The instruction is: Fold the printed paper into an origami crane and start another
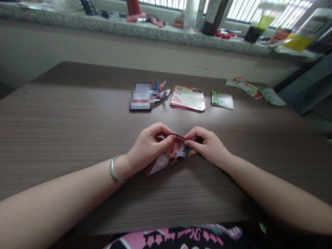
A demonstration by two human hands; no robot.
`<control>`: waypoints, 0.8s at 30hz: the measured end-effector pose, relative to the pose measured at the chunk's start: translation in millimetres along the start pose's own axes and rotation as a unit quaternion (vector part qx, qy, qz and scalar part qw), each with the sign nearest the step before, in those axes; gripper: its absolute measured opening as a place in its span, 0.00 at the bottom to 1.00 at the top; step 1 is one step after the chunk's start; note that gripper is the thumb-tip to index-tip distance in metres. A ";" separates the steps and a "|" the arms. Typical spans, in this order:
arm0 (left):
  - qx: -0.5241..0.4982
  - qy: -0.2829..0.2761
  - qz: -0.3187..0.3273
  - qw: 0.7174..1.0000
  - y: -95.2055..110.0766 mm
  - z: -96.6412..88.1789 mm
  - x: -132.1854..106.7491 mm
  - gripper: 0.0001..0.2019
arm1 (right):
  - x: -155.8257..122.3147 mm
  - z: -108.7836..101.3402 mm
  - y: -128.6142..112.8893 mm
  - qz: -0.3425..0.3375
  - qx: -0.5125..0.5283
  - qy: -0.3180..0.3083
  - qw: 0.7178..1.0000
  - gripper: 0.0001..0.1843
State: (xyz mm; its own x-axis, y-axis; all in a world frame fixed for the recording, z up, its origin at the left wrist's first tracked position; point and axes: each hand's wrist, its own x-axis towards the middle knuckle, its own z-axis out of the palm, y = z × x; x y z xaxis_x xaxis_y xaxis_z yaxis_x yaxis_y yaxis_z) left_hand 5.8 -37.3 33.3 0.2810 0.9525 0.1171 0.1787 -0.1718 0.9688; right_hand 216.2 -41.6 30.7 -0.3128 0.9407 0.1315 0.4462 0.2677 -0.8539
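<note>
A folded sheet of colourful printed paper is held just above or on the brown table, in front of me. My left hand pinches its upper edge between thumb and fingers. Close beside it, my right hand pinches the same edge a little further right. A dark red strip with small white marks shows between the two thumbs. The paper's lower left end tapers to a point. Parts of the sheet behind my fingers are hidden.
Beyond my hands on the table lie a phone, folded paper pieces, a stack of printed cards, a smaller green-and-white stack and paper strips. Bottles and clutter line the stone windowsill.
</note>
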 end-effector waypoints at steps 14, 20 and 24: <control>-0.029 0.002 -0.003 1.000 -0.5 -2.1 2.0 0.10 | 0.3 1.0 1.2 0.021 -0.013 0.014 1.000 0.05; -0.014 0.011 -0.004 1.000 -2.5 -1.8 2.2 0.11 | 0.4 1.0 1.5 0.017 -0.003 0.012 1.000 0.04; -0.009 0.009 0.005 1.000 -2.1 -2.2 2.3 0.10 | 2.3 0.1 4.1 0.011 -0.004 0.014 1.000 0.06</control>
State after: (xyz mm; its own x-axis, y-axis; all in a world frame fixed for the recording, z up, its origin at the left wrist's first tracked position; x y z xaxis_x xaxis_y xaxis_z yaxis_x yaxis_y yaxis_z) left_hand 4.0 -34.2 32.0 0.2664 0.9550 0.1308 0.1579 -0.1771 0.9714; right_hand 217.2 -38.4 27.4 -0.2788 0.9519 0.1269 0.4592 0.2482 -0.8530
